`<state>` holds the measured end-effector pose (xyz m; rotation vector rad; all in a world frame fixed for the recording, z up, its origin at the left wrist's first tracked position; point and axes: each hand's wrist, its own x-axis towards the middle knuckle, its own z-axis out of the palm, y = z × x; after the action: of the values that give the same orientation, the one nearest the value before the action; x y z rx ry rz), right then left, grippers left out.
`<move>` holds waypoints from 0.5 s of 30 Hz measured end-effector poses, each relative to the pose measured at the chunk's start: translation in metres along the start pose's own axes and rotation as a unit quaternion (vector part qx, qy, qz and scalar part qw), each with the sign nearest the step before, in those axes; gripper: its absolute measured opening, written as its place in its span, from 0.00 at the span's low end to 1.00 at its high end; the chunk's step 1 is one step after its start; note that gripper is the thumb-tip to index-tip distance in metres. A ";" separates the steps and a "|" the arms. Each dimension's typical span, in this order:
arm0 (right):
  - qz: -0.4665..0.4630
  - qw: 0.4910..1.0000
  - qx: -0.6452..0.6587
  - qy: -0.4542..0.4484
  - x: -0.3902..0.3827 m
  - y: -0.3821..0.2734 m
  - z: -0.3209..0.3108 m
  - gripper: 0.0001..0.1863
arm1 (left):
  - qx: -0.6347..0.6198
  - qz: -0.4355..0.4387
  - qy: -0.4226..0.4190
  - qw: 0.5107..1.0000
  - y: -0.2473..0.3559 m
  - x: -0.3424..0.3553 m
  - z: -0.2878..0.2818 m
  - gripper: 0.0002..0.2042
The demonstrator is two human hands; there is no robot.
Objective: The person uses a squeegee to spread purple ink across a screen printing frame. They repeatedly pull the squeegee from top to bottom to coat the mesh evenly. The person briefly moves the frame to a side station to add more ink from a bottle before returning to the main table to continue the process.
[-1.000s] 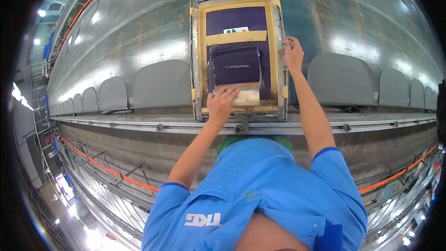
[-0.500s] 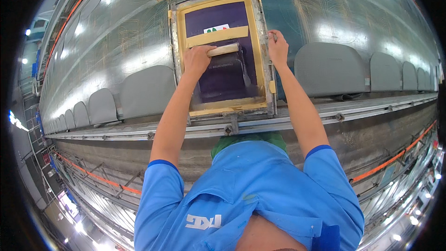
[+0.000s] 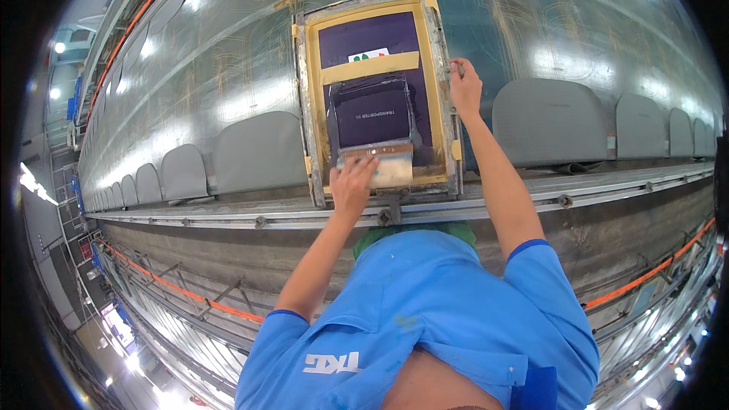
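A screen printing frame [image 3: 307, 114] with metal rails and yellow tape lies on the long surface in front of me. Its mesh [image 3: 368, 33] is dark purple, with small pale lettering in the middle. My left hand [image 3: 351, 186] is closed on a wide squeegee [image 3: 393, 170] with a pale handle, at the near end of the mesh. A wet dark outline of ink [image 3: 411, 106] surrounds the lettered area. My right hand [image 3: 465, 89] has its fingers curled at the frame's right rail, gripping it; the fingertips are partly hidden.
A yellow tape strip [image 3: 370, 68] crosses the mesh, below a small white patch with green and red marks [image 3: 368, 54]. Grey rounded pieces [image 3: 548, 121] line the surface on both sides. A metal rail [image 3: 501, 196] runs along the near edge.
My left hand has drawn the squeegee toward me, from mid-mesh to the near end, baring the lettering. My right hand stays at the right rail. The whole view has shifted slightly.
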<state>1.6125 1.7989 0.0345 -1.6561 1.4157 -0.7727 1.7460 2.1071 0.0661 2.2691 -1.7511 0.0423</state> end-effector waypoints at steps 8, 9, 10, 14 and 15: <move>0.003 1.000 -0.003 -0.001 0.002 -0.003 -0.004 0.13 | -0.044 -0.091 -0.105 0.989 -0.064 0.182 0.003 0.19; -0.008 1.000 -0.002 0.008 0.002 -0.004 -0.005 0.13 | -0.038 -0.091 -0.113 0.989 -0.062 0.185 0.004 0.18; -0.012 1.000 -0.001 0.015 0.002 -0.003 -0.006 0.13 | -0.025 -0.091 -0.102 0.990 -0.059 0.186 0.006 0.17; 0.013 1.000 0.002 -0.011 0.002 -0.001 -0.008 0.13 | -0.013 -0.056 -0.027 0.998 -0.031 0.120 0.015 0.19; 0.014 1.000 -0.005 -0.012 0.002 0.000 -0.008 0.12 | -0.058 -0.035 -0.017 0.998 -0.028 0.099 0.015 0.20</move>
<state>1.6064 1.7951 0.0383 -1.6440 1.4250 -0.7280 1.7968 2.0159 0.0651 2.2576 -1.6425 -0.1098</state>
